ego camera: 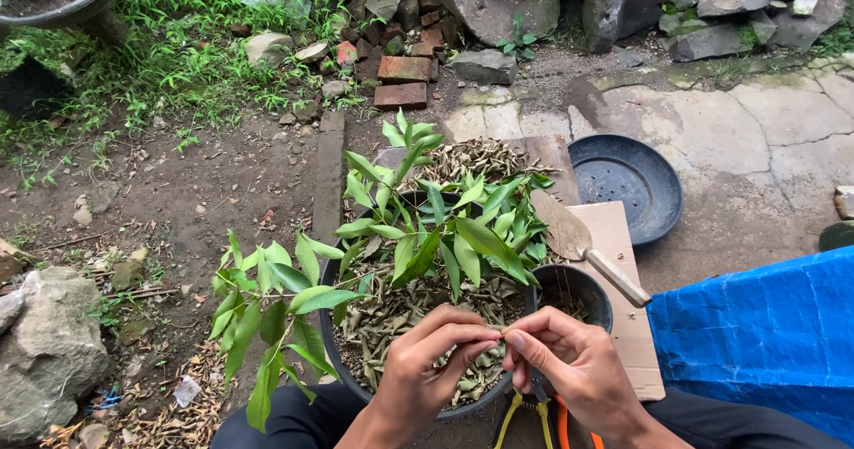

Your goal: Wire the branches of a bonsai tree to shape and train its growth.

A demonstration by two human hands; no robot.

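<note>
Fingertips of left hand (pixel 425 360) and right hand (pixel 569 364) meet over the near rim of the large black round plastic pot (pixel 331 342). Both hands are pinched closed on a thin pale twig or wire (pixel 501 331) spanning between them; which of the two it is cannot be resolved.

The strand looks light and slender, likely to bend or snap if pulled hard. Judged best held close to each end between thumb and forefinger, as now.

The pot holds dry brown curled leaves (pixel 400 311) and a young green-leaved branching plant (pixel 418 227), leaning left. Just right of the pot: a small black pot (pixel 578 291). Beyond that, a wooden-handled trowel (pixel 583 249) on flat brown cardboard (pixel 623 307). Further right of the pot: a black perforated saucer (pixel 627 182) and blue tarpaulin (pixel 765 333). Below the pot rim: yellow- and orange-handled tools (pixel 538 418).
</note>
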